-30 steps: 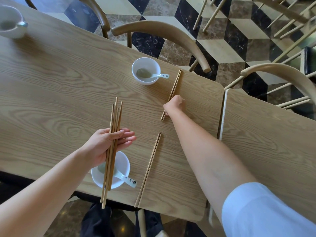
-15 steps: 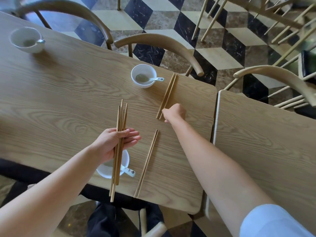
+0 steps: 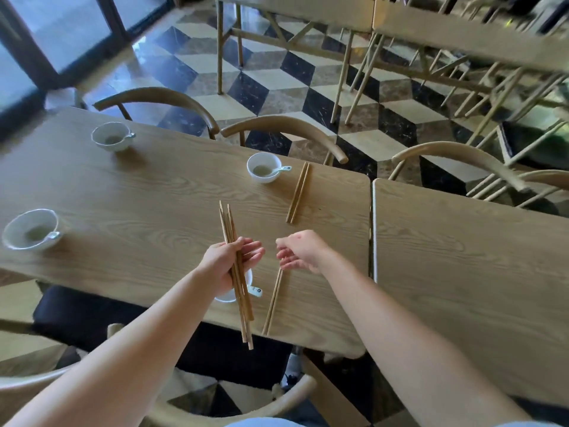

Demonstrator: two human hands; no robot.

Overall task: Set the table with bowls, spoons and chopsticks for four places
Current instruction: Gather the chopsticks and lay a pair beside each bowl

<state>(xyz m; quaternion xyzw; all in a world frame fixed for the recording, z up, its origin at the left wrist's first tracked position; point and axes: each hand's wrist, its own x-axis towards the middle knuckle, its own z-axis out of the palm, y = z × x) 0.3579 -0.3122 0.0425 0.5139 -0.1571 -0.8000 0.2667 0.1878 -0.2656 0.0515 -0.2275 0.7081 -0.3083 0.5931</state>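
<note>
Head view: the left hand (image 3: pixel 229 263) grips a bundle of brown wooden chopsticks (image 3: pixel 237 272) across its palm; I cannot count them. Just beside it, the right hand (image 3: pixel 303 251) hovers empty, fingers loosely spread, above a laid chopstick pair (image 3: pixel 272 303) near the pale wooden table's (image 3: pixel 138 195) front edge. A second pair (image 3: pixel 298 192) lies beside one of four white bowls (image 3: pixel 264 167), each holding a spoon. Bare tabletop stretches between the places.

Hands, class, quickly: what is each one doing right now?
Left hand: closed around a bundle of chopsticks.
Right hand: open, empty, fingers loosely curled above the table.
</note>
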